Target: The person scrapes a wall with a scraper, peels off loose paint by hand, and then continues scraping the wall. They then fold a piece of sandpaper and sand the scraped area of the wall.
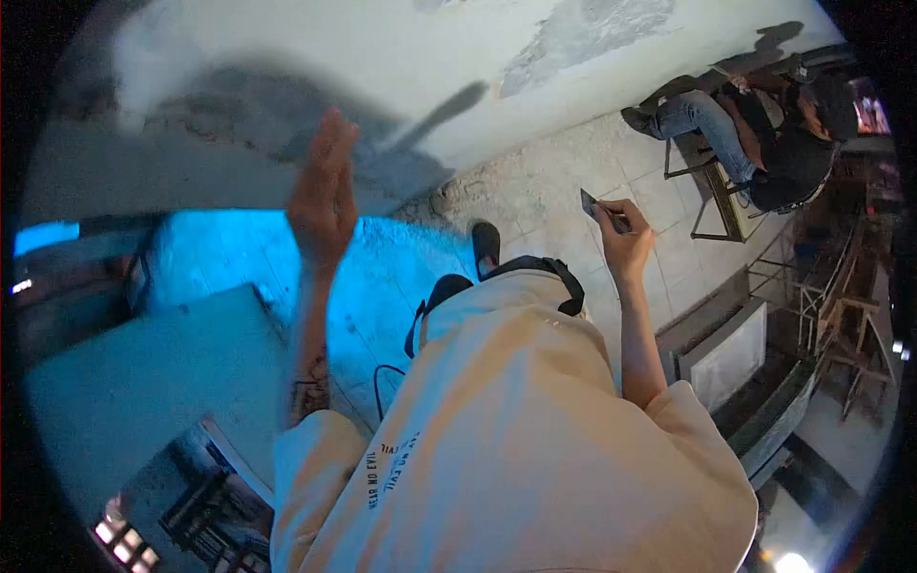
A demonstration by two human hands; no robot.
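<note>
My left hand point(325, 196) is raised in front of the wall, its fingers stretched out and close together, slightly blurred. It appears to hold nothing. Lower on the right, my right hand point(628, 244) is closed around a small scraper point(588, 202) with a flat, dark, pointed blade. That blade sticks out past my fingers over the floor, and most of its grip is hidden in my hand. Ahead stands a pale wall point(401, 57) with grey, worn patches and dark shadows across it.
On the right, a person point(735, 124) sits on a metal-framed chair point(728, 205) by the wall. A pale-topped piece of furniture point(721, 358) stands below them. At left is a large table point(143, 353). Blue light falls on the tiled floor point(544, 181), and a cable point(377, 382) lies near me.
</note>
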